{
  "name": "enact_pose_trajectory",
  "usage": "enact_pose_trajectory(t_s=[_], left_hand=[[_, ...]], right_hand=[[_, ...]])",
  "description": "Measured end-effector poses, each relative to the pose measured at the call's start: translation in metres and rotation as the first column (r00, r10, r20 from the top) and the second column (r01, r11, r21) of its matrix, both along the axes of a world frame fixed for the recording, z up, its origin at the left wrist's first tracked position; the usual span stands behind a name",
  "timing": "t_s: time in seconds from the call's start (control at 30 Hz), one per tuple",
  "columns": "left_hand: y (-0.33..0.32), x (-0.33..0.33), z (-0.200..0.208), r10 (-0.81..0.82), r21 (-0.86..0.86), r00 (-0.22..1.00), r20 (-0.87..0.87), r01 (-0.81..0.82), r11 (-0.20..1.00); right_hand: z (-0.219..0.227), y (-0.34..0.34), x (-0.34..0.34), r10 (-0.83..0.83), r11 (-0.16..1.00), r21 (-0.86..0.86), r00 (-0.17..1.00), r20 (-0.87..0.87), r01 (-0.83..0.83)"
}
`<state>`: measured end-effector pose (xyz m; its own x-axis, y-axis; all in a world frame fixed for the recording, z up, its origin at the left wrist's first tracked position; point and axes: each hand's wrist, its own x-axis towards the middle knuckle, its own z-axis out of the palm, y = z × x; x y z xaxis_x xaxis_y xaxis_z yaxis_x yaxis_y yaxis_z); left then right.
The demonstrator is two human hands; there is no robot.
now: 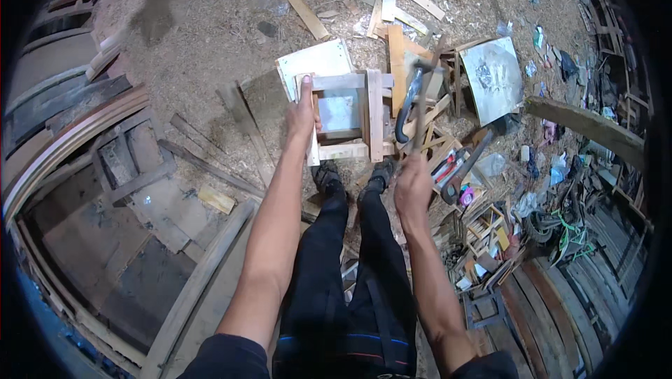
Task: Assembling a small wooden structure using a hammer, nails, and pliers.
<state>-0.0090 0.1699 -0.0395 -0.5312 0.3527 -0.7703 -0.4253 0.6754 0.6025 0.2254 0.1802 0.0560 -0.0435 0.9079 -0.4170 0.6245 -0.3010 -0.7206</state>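
My left hand [302, 118] grips the left side of a small box-like frame of pale wooden slats [374, 116], thumb up at its top corner. The frame is in front of my feet, and a pale panel shows through its opening. My right hand [414, 188] is closed around the wooden handle of a hammer [420, 116], which is raised upright just right of the frame. The hammer's dark head is at the far end and looks slightly blurred. Behind it is a tool with a dark curved handle [402, 125], partly covered by the hammer.
A handsaw [453, 187] lies right of my hand beside a tray of red-handled tools [445, 167]. A stool with a pale top [492, 74] stands at the right. Offcuts [301, 8] lie on the shavings-covered ground, and a scrap heap [490, 239] is at the lower right.
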Motion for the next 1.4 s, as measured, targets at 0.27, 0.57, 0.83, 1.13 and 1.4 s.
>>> enact_pose_trajectory(t_s=[0.27, 0.57, 0.83, 1.13, 1.4], left_hand=[[0.007, 0.003, -0.008, 0.008, -0.029, 1.0, -0.007, -0.008, 1.0], [0.009, 0.001, -0.018, 0.001, -0.069, 0.999, -0.049, -0.004, 0.998], [0.003, -0.001, -0.008, -0.006, 0.012, 0.999, 0.053, 0.006, 1.0], [0.028, 0.062, 0.062, -0.177, 0.3, 0.983, -0.049, 0.183, 0.936], [-0.017, 0.044, 0.069, -0.237, 0.395, 0.899, 0.369, 0.079, 0.915]], right_hand=[[-0.015, -0.003, -0.005, 0.192, 0.978, 0.057, 0.975, 0.11, -0.199], [-0.006, 0.007, 0.001, 0.23, 0.96, 0.139, 0.969, 0.092, -0.241], [-0.027, 0.012, 0.005, 0.066, 0.995, -0.076, 0.997, -0.038, -0.068], [-0.107, 0.03, 0.016, -0.258, 0.966, -0.05, 0.93, -0.261, 0.254], [-0.132, 0.009, 0.007, -0.371, 0.906, -0.36, 0.83, -0.417, 0.224]])
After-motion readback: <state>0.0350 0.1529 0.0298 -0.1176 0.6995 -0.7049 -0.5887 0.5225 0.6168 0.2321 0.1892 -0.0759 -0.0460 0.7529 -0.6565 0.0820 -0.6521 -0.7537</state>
